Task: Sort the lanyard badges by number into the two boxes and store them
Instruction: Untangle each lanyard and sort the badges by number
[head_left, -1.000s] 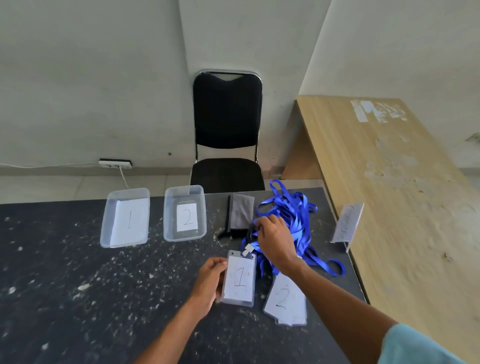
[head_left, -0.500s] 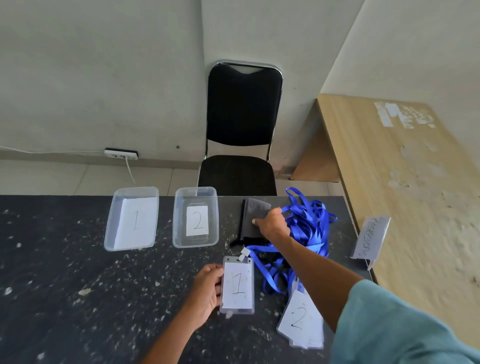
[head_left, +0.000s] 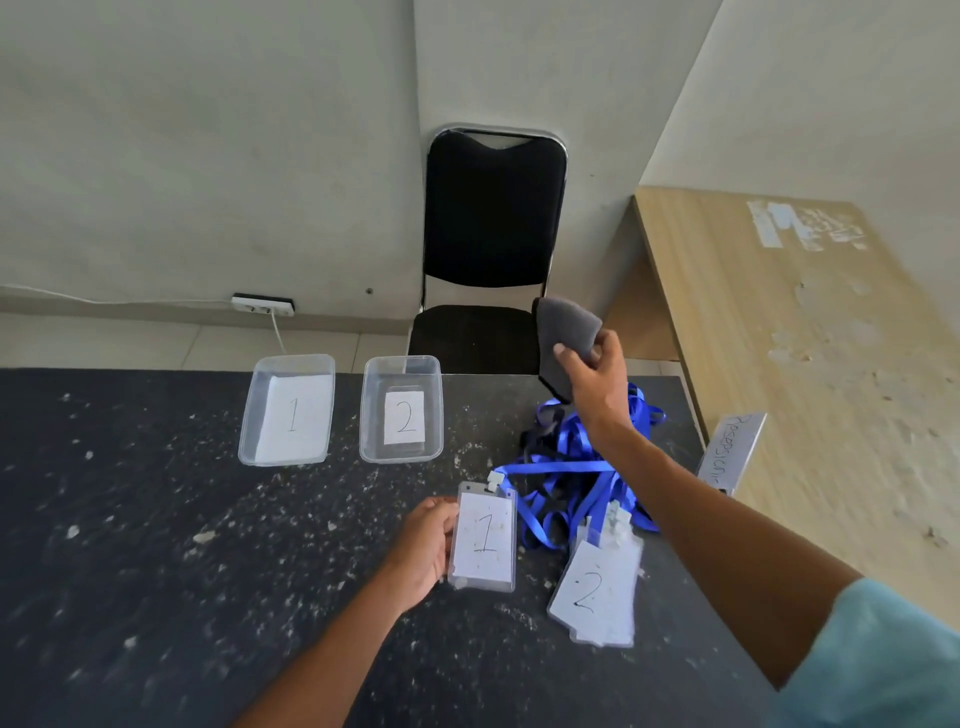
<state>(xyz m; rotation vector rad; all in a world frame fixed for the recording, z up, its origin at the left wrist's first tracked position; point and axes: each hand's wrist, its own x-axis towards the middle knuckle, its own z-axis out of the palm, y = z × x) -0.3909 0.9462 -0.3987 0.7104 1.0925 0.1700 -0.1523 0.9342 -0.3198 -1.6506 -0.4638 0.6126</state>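
Head view: the left hand (head_left: 423, 545) grips the side edge of the badge marked 1 (head_left: 484, 538), flat on the dark table (head_left: 156, 519). At the badge's 1 o'clock, the right hand (head_left: 597, 384) pinches a grey cloth (head_left: 563, 332) above tangled blue lanyards (head_left: 571, 467).

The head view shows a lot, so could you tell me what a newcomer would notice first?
The right hand holds a grey cloth raised above the tangle of blue lanyards at the table's far right. Nearer, the left hand holds badge 1, with badge 2 to its right.
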